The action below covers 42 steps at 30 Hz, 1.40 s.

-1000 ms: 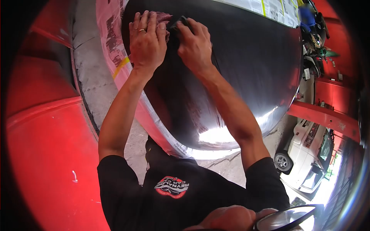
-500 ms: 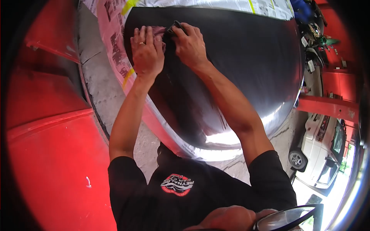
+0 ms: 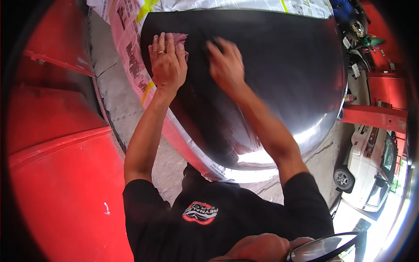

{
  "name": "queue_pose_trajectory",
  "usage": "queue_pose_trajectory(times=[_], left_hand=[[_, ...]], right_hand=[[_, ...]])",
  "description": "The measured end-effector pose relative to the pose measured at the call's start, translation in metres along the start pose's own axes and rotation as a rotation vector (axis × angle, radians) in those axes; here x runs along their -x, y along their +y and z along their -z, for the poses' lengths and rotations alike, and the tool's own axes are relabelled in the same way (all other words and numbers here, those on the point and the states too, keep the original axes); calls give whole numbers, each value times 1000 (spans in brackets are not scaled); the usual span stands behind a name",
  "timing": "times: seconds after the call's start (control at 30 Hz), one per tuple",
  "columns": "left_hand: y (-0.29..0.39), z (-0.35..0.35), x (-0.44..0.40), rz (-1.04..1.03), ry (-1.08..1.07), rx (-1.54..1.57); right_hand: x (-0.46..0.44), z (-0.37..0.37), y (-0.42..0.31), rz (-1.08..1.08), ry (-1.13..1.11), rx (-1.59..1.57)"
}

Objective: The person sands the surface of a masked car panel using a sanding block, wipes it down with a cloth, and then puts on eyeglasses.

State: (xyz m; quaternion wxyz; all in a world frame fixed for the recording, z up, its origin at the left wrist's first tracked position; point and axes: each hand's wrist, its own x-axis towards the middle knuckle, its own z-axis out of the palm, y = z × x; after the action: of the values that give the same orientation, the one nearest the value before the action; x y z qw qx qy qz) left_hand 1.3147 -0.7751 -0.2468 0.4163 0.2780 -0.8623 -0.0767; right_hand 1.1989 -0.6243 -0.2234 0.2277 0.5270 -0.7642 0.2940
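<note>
My left hand (image 3: 168,65), a ring on one finger, lies flat with its fingers stretched out over a pink cloth (image 3: 180,39) near the panel's upper left corner. Beneath both hands is a glossy black car panel (image 3: 283,78), its edges masked with newspaper (image 3: 131,56) and yellow tape. To the right of the cloth, my right hand (image 3: 227,63) is bent at the fingers and smeared by motion. At its fingertips is a small dark folded sheet (image 3: 214,42), mostly hidden and hard to tell from the black surface.
Red panels (image 3: 61,183) stand close on my left above grey concrete (image 3: 113,83). A white vehicle (image 3: 369,161) is parked at the right, below a red beam (image 3: 371,117). Motorcycle parts (image 3: 360,48) crowd the upper right.
My right hand has moved right and slightly down across the black panel, away from the pink cloth. My left hand stays on the cloth, more of which now shows.
</note>
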Motion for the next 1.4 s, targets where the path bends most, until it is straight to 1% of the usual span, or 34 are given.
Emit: queue_pose_trajectory(times=[0.03,0.13,0.17,0.23,0.27,0.3,0.37,0.4,0.43,0.47,0.5,0.53,0.57,0.6,0.63,0.67,0.7,0.73,0.77,0.8,0.83,0.9,0.97,1.0,1.03,1.07,1.1,1.13,1.17,1.23,1.3,1.33,1.37,1.4], left_hand=[[0,-1,0,-8,-15,1],[-4,5,-6,-50,-49,-90],[-5,8,-11,-62,-50,-78],[1,21,-27,-244,-159,-308],[-2,15,-39,-314,-138,-343],[-7,-1,-53,-328,-135,-338],[-11,-39,-79,-296,-169,-235],[1,-48,-89,-296,-131,-261],[22,-47,-90,-316,-134,-265],[45,-47,-87,-329,-234,-235],[69,-42,-80,-335,-337,-215],[95,-31,-59,-373,-366,-126],[124,-16,-27,-412,-395,-36],[154,-2,13,-423,-398,61],[189,18,52,-438,-353,51],[220,39,86,-387,-668,113],[243,39,139,-455,-713,77],[265,32,193,-501,-771,118],[284,31,234,-555,-779,159],[298,33,263,-609,-786,202],[305,40,276,-668,-711,150],[302,33,282,-690,-707,236],[280,26,287,-665,-688,226],[262,42,253,-525,-801,257],[239,68,201,-384,-917,293],[215,85,168,-326,-698,204],[183,82,152,-246,-548,80],[149,78,134,-197,-419,-39],[118,71,121,-101,-326,-5],[95,56,107,-83,-234,141],[94,54,104,-72,-231,138],[96,56,106,-78,-239,128],[93,55,106,-98,-215,118],[91,52,107,-104,-200,116]], right_hand=[[-34,-18,1,34,1,-19],[-39,-12,4,27,-80,-65],[-17,4,4,18,-77,-46],[73,50,1,-23,-52,-9],[121,78,-3,-82,-102,26],[169,111,-12,-200,-210,65],[235,150,-28,-321,-244,95],[251,166,-34,-401,-299,53],[262,179,-38,-477,-265,43],[271,192,-40,-548,-231,28],[275,206,-42,-611,-162,89],[282,218,-38,-702,-93,145],[288,231,-32,-807,18,113],[283,249,-29,-829,82,151],[291,260,-19,-874,169,172],[293,269,-13,-913,194,241],[297,280,-10,-952,209,315],[302,289,-4,-967,215,293],[305,296,3,-976,226,274],[310,300,8,-972,209,278],[316,300,11,-962,204,278],[329,294,20,-838,88,217],[339,273,17,-765,-68,131],[339,258,17,-592,-77,81],[340,243,22,-478,-164,165],[335,230,23,-447,-209,127],[319,219,22,-420,-248,134],[301,206,25,-354,-194,135],[279,193,28,-315,-170,126],[227,159,36,-203,-132,104],[165,112,41,-116,-88,56],[125,85,42,-77,-34,-53],[85,56,43,30,71,-64],[51,36,42,65,61,-65]])
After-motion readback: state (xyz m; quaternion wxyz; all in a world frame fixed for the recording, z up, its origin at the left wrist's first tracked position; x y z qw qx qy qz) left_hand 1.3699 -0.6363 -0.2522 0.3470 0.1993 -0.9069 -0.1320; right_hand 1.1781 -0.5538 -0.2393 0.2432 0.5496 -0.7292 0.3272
